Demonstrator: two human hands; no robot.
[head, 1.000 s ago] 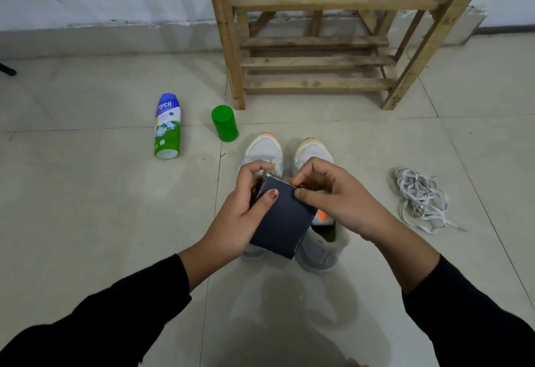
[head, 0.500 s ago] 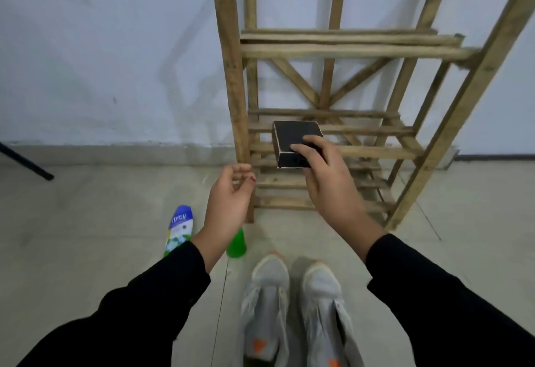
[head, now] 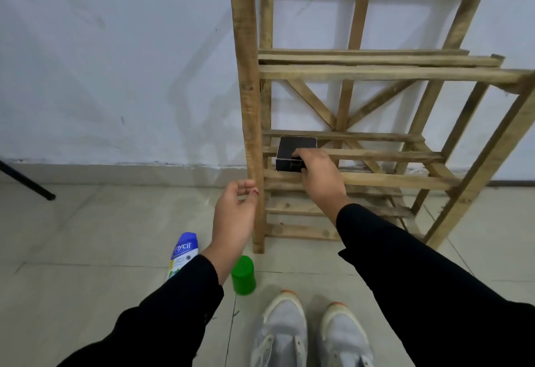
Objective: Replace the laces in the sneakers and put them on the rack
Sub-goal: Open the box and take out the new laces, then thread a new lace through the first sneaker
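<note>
Two grey-white sneakers, the left one (head: 282, 334) and the right one (head: 344, 334), stand side by side on the floor at the bottom, toes toward the wooden rack (head: 250, 106). No laces show in their eyelets. My right hand (head: 317, 174) grips a small black box (head: 295, 146) that sits on a slat of a lower shelf of the rack. My left hand (head: 236, 213) hovers just left of the rack's front post, fingers loosely curled, holding nothing.
A blue-and-green spray can (head: 183, 253) lies on the tiled floor at the left, and a green cap (head: 243, 275) stands beside it. A dark tripod leg (head: 26, 180) crosses the far left. The white wall stands behind the rack.
The view has risen from the floor to the rack. My right hand has carried the black box from above the sneakers onto a lower shelf. My left hand has let go of the box.
</note>
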